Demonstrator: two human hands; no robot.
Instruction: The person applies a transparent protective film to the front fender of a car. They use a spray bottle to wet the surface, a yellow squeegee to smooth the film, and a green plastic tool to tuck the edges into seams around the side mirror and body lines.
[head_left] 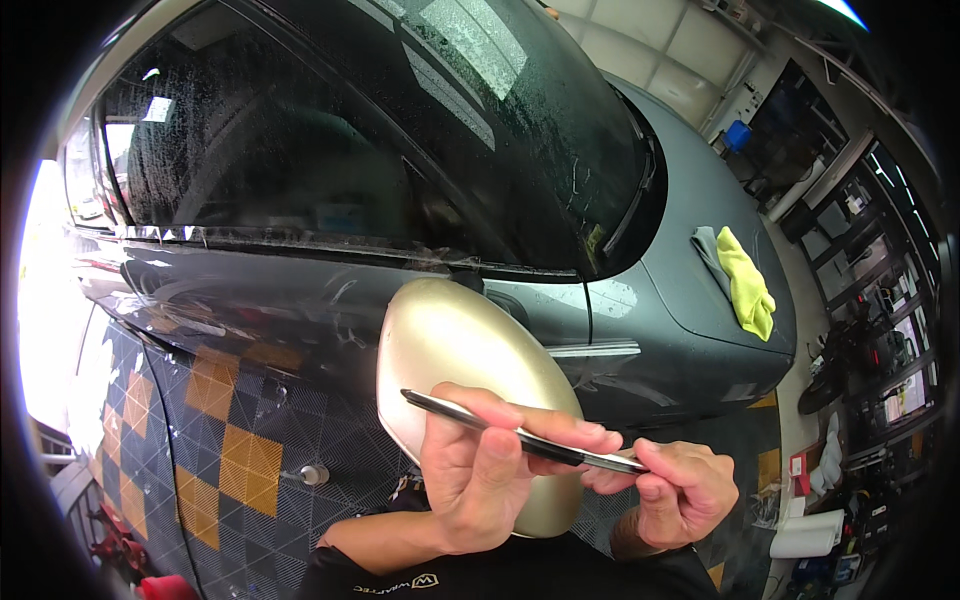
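Observation:
Held level in front of the car's side mirror is a slim black-and-silver tool (552, 450), which looks like a snap-off knife. My left hand (478, 478) is closed around its middle, thumb below and fingers along the top. At its right end, my right hand (688, 494) pinches the thin silvery tip between thumb and fingers. Just behind both hands, the pale gold side mirror (470, 335) fills the middle of the view, and its lower part is partly hidden by my left hand and wrist.
A dark grey car (300, 290) with wet windows stretches across the view. On its hood lie a yellow-green cloth and a grey cloth (742, 280). The floor (250, 465) has grey and orange-brown tiles, with a small clear container (314, 474) on it. Shelving with tools lines the right.

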